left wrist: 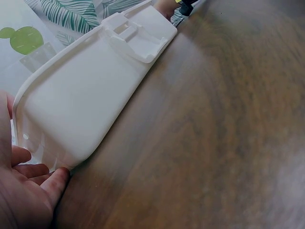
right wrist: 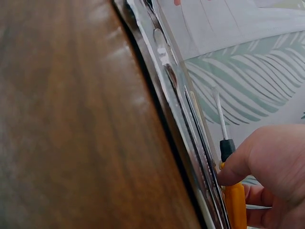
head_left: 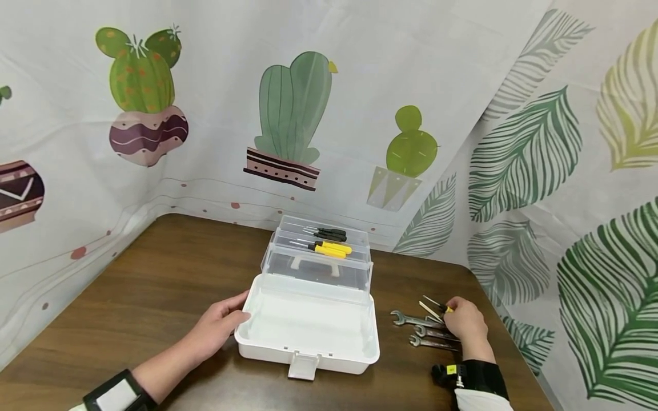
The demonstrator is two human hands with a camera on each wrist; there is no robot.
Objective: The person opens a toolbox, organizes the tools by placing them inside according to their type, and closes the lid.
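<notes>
A white toolbox (head_left: 308, 358) stands on the table with its clear lid and trays raised at the back. My left hand (head_left: 218, 325) grips its left wall, the thumb at the rim; the left wrist view shows those fingers (left wrist: 33, 171) at the box's end. At the right, my right hand (head_left: 466, 322) pinches a screwdriver with a yellow-orange handle (right wrist: 234, 202), its shaft pointing away from the hand. Beside that hand lie several metal wrenches (head_left: 408, 318) and a thin pale stick-like piece (head_left: 429, 310). The hand partly hides the wrench ends.
Black-handled screwdrivers (head_left: 331, 234) and yellow-handled screwdrivers (head_left: 333, 250) lie in the raised clear trays (head_left: 288, 235). The brown wooden table (head_left: 169, 274) meets a hanging printed cloth (head_left: 216, 114) at the back and right. A latch flap (head_left: 303, 366) hangs at the box's front.
</notes>
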